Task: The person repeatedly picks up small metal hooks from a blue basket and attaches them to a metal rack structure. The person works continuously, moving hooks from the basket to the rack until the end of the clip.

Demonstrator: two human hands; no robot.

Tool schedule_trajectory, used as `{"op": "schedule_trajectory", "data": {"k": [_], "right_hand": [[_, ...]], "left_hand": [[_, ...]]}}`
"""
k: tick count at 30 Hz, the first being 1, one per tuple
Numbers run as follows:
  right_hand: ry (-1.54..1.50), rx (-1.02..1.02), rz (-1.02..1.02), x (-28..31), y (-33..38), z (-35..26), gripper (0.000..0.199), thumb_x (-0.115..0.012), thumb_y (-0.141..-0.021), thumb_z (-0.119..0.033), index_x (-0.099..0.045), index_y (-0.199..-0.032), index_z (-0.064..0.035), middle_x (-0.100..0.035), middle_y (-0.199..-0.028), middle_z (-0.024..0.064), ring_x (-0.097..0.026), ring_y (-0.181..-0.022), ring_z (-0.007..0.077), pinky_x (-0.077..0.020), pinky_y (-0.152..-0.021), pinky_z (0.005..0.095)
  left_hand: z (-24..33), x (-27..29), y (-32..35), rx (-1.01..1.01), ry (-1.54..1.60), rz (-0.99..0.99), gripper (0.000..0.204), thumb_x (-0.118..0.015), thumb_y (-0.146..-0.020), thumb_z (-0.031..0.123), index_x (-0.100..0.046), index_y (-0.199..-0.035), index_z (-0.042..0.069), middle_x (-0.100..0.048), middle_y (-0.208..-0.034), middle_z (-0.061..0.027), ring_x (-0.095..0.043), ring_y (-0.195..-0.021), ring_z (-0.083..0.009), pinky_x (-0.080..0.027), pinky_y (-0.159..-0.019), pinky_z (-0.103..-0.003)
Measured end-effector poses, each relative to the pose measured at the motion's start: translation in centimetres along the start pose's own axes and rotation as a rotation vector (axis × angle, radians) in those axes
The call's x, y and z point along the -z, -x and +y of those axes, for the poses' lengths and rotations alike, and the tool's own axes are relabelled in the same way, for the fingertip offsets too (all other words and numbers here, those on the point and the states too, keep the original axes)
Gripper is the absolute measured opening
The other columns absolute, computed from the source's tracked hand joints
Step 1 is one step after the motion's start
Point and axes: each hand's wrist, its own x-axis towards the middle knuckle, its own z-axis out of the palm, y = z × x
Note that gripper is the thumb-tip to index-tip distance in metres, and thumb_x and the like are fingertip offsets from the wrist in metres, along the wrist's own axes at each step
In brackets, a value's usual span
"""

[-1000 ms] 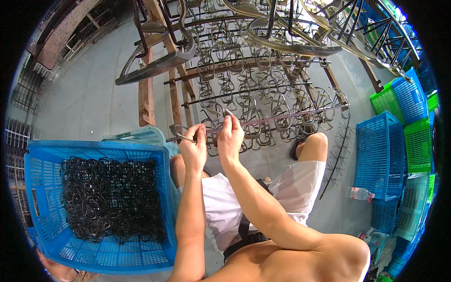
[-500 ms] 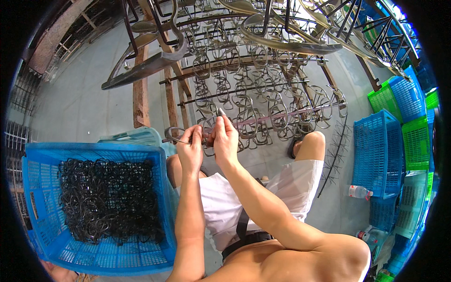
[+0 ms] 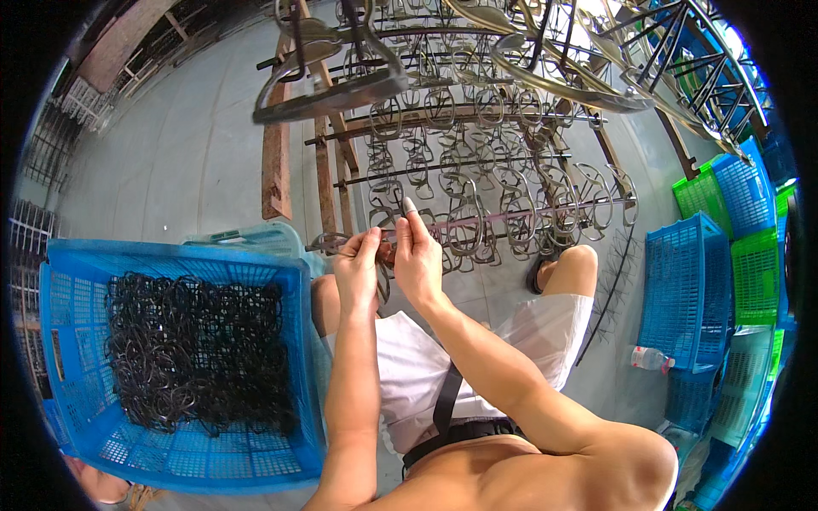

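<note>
My left hand (image 3: pixel 358 262) is closed, thumb and fingers pinched on a thin dark looped frame (image 3: pixel 329 244) that looks like an eyeglass frame. Close beside it, my right hand (image 3: pixel 417 260) has its fingers drawn together, the index finger pointing up with a pale cover on its tip. What the right fingers grip is hidden. Both hands are at the near lower edge of a rack (image 3: pixel 473 157), where rows of similar grey, shiny frames hang from dark bars. To my left stands a blue plastic basket (image 3: pixel 170 255) holding a tangled heap of black frames (image 3: pixel 196 353).
Larger-looking frames (image 3: pixel 341 94) hang close overhead. Wooden posts (image 3: pixel 277 170) support the rack. Blue crates (image 3: pixel 682 285) and green crates (image 3: pixel 754 264) are stacked at the right, with a plastic bottle (image 3: pixel 652 358) beside them. A spiky dark rod (image 3: pixel 609 298) lies on the floor.
The whole view has shifted a little, with the rack now farther right. My hands stay close together at the rack's lower edge; the loop by my left hand has turned and shows less clearly.
</note>
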Motion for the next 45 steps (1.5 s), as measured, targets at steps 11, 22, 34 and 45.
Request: {"op": "schedule_trajectory", "data": {"k": [11,22,34,45], "right_hand": [[-0.059,0.016,-0.031,0.6,-0.3,1.5,0.041,-0.048,-0.094,-0.02,-0.043,-0.133,-0.007,-0.059,-0.07,0.0152,-0.053,-0.06,0.0144,-0.0448,-0.057,0.0293],[-0.009,0.104,-0.324,4.7,1.9,1.2,0.057,-0.052,-0.091,-0.013,-0.024,-0.141,-0.0022,-0.054,-0.085,0.007,-0.054,-0.077,0.0126,-0.0452,-0.068,0.0266],[1.028,0.079,0.39,48.4,-9.3,10.1,0.039,-0.059,-0.083,-0.013,-0.051,-0.121,-0.0086,-0.056,-0.094,0.0128,-0.057,-0.079,0.023,-0.0475,-0.069,0.0352],[1.332,0.574,0.156,46.2,-16.9,10.8,0.019,-0.057,-0.08,-0.016,-0.061,-0.095,-0.0044,-0.056,-0.107,0.0119,-0.051,-0.104,0.0317,-0.0403,-0.087,0.0414]], "left_hand": [[0.3,0.3,-0.5,0.298,0.207,-0.175,0.016,-0.059,-0.089,0.02,-0.062,-0.084,0.005,-0.061,-0.075,-0.0028,-0.055,-0.066,-0.0104,-0.045,-0.064,-0.025],[3.6,-1.9,-5.1,0.259,-0.162,-0.105,0.016,-0.067,-0.083,0.025,-0.063,-0.079,0.01,-0.057,-0.067,0.0032,-0.051,-0.053,-0.0071,-0.04,-0.051,-0.021],[5.7,3.1,-2.4,-0.559,-1.468,-0.052,0.024,-0.066,-0.077,0.016,-0.066,-0.097,0.003,-0.06,-0.094,-0.0144,-0.057,-0.092,-0.0264,-0.045,-0.081,-0.035],[0.6,7.5,-4.2,-0.919,-1.664,0.066,0.024,-0.072,-0.064,0.006,-0.066,-0.086,0.012,-0.055,-0.103,-0.0105,-0.05,-0.094,-0.0315,-0.044,-0.08,-0.039]]}}
